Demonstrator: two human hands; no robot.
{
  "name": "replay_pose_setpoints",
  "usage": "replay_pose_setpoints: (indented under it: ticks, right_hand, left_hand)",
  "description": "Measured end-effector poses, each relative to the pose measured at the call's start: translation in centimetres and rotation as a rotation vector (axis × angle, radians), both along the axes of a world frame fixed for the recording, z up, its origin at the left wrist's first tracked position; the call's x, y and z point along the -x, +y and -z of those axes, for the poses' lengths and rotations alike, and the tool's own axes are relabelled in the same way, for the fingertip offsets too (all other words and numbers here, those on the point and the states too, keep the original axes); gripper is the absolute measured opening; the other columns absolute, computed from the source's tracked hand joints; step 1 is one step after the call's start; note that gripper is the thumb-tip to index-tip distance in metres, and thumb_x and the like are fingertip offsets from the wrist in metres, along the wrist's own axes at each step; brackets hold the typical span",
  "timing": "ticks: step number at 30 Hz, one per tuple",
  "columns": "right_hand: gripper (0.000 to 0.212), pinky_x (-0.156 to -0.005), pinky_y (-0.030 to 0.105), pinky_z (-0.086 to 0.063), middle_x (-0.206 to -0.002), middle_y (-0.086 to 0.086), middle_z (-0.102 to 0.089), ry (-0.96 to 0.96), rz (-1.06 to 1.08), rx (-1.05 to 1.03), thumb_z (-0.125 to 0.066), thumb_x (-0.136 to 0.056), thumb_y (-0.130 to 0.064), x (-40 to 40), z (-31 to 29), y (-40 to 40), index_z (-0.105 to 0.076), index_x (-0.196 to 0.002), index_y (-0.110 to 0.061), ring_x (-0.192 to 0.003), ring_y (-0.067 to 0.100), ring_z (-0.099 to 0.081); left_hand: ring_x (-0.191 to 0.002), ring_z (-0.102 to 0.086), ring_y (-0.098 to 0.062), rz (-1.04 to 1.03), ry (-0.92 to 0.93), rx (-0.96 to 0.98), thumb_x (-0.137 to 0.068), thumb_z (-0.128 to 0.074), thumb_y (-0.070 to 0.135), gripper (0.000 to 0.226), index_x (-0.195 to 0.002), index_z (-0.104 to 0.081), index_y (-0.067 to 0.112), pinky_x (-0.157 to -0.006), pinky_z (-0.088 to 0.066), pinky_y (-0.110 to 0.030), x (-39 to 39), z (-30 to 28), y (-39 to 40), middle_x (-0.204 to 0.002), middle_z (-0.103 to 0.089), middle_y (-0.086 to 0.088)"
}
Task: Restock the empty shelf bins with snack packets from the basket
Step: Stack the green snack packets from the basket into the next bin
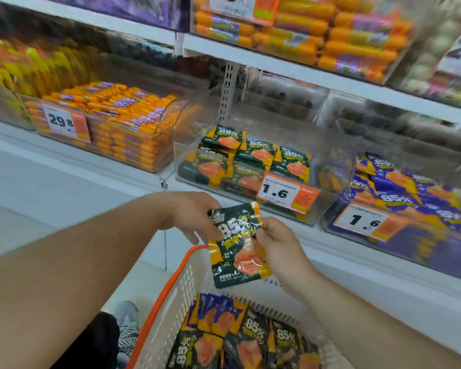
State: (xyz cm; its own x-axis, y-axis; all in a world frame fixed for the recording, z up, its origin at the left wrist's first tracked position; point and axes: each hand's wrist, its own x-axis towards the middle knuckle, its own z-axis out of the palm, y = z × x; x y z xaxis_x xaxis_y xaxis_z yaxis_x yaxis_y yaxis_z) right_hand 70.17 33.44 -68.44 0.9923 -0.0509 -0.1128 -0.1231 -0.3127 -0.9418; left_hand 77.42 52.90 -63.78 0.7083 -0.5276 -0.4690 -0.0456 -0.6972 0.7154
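A dark green and orange snack packet (237,246) marked 85% hangs upright above the basket. My left hand (192,219) pinches its top left corner, and my right hand (280,246) grips its right edge. Below it stands a white basket (171,302) with an orange rim, holding several green packets (253,342) and purple ones (216,312). Straight ahead, a clear shelf bin (186,161) holds several matching green packets (256,153) behind a 1.6 price tag (285,195).
To the right, a clear bin (338,217) is full of purple packets. On the left, another bin (160,145) holds orange sausage sticks with a 29.8 tag. Upper shelves carry more orange packs (330,30). White floor lies at lower left.
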Motion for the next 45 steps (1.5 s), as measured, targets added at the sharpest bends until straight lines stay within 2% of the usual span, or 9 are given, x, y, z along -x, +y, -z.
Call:
replay_pose_setpoints:
  ticks: [4, 7, 13, 21, 25, 29, 32, 37, 45]
  right_hand:
    - [0.027, -0.074, 0.031, -0.049, -0.101, 0.007, -0.062, -0.162, 0.022, -0.010, -0.058, -0.095, -0.012, -0.2, -2.8, -0.3, -0.048, -0.103, -0.035, -0.090, 0.022, -0.062]
    - [0.043, -0.063, 0.021, -0.049, -0.088, -0.002, -0.058, -0.272, -0.026, -0.056, -0.063, -0.088, 0.003, -0.1, -4.4, -0.6, -0.048, -0.108, -0.032, -0.071, 0.007, -0.062]
    - [0.057, -0.052, 0.021, -0.050, -0.118, -0.003, -0.064, -0.283, -0.055, -0.170, -0.054, -0.084, 0.023, -1.5, -6.6, -0.2, -0.056, -0.121, -0.020, -0.078, 0.002, -0.066]
    - [0.040, -0.055, 0.019, -0.052, -0.092, -0.006, -0.064, -0.245, 0.295, -0.211, -0.048, -0.090, 0.016, -9.3, -12.0, -1.6, -0.052, -0.114, -0.016, -0.065, 0.010, -0.063]
    - [0.055, -0.062, 0.024, -0.057, -0.138, 0.012, -0.051, -0.085, 0.394, -0.112, -0.046, -0.090, 0.016, -15.6, -11.0, -3.1, -0.044, -0.141, -0.005, -0.063, 0.016, -0.065]
    - [0.027, -0.051, 0.018, -0.054, -0.090, 0.007, -0.060, 0.044, 0.249, -0.055, -0.048, -0.094, 0.008, -18.9, -10.0, -2.9, -0.055, -0.118, -0.002, -0.067, 0.014, -0.058]
    - [0.012, -0.060, 0.025, -0.054, -0.092, 0.009, -0.059, 0.073, 0.190, 0.040, -0.051, -0.093, 0.005, -20.9, -8.8, -2.7, -0.054, -0.097, -0.006, -0.071, 0.017, -0.059]
    - [0.019, -0.066, 0.030, -0.052, -0.085, 0.005, -0.063, 0.079, 0.108, 1.006, -0.075, -0.082, -0.019, -22.3, -8.4, -2.0, -0.063, -0.092, -0.006, -0.078, 0.022, -0.062]
    - [0.042, -0.045, 0.026, -0.036, -0.070, 0.004, -0.056, 0.104, 0.071, 1.081, -0.078, -0.078, -0.042, -23.3, -7.2, -1.7, -0.052, -0.072, -0.010, -0.059, 0.017, -0.051]
  left_hand:
    - [-0.087, -0.065, -0.021, -0.195, 0.017, 0.386, -0.087, -0.070, 0.004, 0.026, -0.107, -0.065, 0.018, -0.070, -0.058, -0.027, -0.3, -1.5, 0.8, -0.098, -0.073, -0.006]
    - [-0.069, -0.066, -0.009, -0.295, -0.001, 0.553, -0.088, -0.065, -0.001, 0.028, -0.109, -0.065, 0.018, -0.060, -0.055, -0.022, -0.3, -2.4, 1.0, -0.083, -0.074, 0.003]
    - [-0.080, -0.070, -0.019, -0.485, -0.017, 0.798, -0.094, -0.061, 0.009, 0.009, -0.100, -0.066, 0.013, -0.078, -0.058, -0.036, -0.8, -3.3, 0.1, -0.094, -0.075, -0.006]
    - [-0.101, -0.057, -0.021, -0.460, -0.950, -0.012, -0.095, -0.054, 0.043, 0.034, -0.122, -0.057, 0.023, -0.087, -0.048, -0.037, -2.9, -1.9, -0.1, -0.119, -0.050, 0.003]
    - [-0.101, -0.057, -0.023, -0.461, -1.066, -0.046, -0.091, -0.059, 0.042, 0.032, -0.116, -0.063, 0.023, -0.080, -0.049, -0.035, -4.0, -1.2, -0.4, -0.117, -0.048, 0.001]
    - [-0.088, -0.057, -0.027, -0.472, -1.190, -0.024, -0.084, -0.067, 0.033, 0.023, -0.101, -0.067, 0.018, -0.063, -0.047, -0.034, -4.4, -0.3, -0.8, -0.105, -0.051, -0.002]
    - [-0.084, -0.056, -0.027, -0.468, -1.239, -0.039, -0.081, -0.067, 0.029, 0.021, -0.098, -0.066, 0.016, -0.057, -0.041, -0.031, -4.8, 0.1, -1.0, -0.101, -0.052, -0.004]
    - [-0.080, -0.056, -0.029, -0.461, -1.281, -0.036, -0.074, -0.067, 0.025, 0.019, -0.091, -0.067, 0.016, -0.054, -0.035, -0.028, -5.2, 0.9, -1.1, -0.095, -0.051, -0.003]
    - [-0.076, -0.053, -0.026, -0.468, -1.291, -0.041, -0.071, -0.051, 0.036, 0.029, -0.086, -0.067, 0.018, -0.053, -0.034, -0.026, -5.3, 1.0, -1.2, -0.091, -0.049, -0.002]
